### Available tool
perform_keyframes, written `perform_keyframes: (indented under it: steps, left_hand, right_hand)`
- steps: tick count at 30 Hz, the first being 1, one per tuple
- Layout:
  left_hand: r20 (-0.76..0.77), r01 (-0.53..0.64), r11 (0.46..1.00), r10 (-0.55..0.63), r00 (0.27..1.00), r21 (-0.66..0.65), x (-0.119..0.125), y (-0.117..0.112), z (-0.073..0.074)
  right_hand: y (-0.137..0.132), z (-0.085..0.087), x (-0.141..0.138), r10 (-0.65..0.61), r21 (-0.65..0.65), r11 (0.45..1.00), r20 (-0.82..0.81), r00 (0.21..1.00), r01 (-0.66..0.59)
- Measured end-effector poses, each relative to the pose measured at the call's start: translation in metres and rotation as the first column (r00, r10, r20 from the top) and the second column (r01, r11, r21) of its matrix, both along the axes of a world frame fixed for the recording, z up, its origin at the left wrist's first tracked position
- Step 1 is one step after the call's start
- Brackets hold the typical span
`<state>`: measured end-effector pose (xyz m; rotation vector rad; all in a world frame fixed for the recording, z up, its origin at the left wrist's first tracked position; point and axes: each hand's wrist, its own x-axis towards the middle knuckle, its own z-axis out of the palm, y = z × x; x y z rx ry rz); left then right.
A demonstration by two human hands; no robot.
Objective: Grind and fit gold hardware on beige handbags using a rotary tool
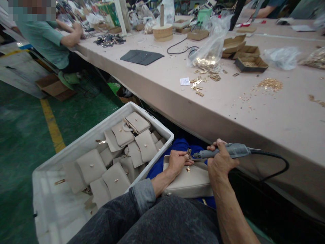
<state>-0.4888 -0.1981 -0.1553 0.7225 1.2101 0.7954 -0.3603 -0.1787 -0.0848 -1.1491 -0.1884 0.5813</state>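
A beige handbag (195,181) with a gold clasp rests on my lap. My left hand (176,162) pinches a small gold metal plate (189,151) at the edge of the bag's flap. Wrapped in the fingers of my right hand (222,161) is a grey electric screwdriver (235,150), held level with its tip pointing left. That tip is close to the gold plate and my left fingertips; whether it touches a screw is too small to tell.
A white plastic bin (50,206) with several beige bags stands at my left. On the long table (162,79) lie gold plates (199,93), a heap of small gold parts (270,84), cardboard boxes (251,64) and a plastic bag (209,47). A co-worker (48,44) sits at far left.
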Motion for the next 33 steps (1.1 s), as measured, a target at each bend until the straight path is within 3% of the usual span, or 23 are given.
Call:
perform_keyframes:
  steps: [7,33]
  left_hand:
    - [-0.004,-0.006,1.0,0.006,1.0,-0.028,0.003,0.002,0.002]
    - [0.003,0.004,0.999,-0.004,1.0,-0.046,0.004,0.005,0.004]
  right_hand:
    - [0.001,0.0,0.0,-0.016,0.021,1.0,0.001,1.0,0.016]
    - [-0.009,0.01,-0.028,0.101,0.053,0.992,0.191,0.976,-0.113]
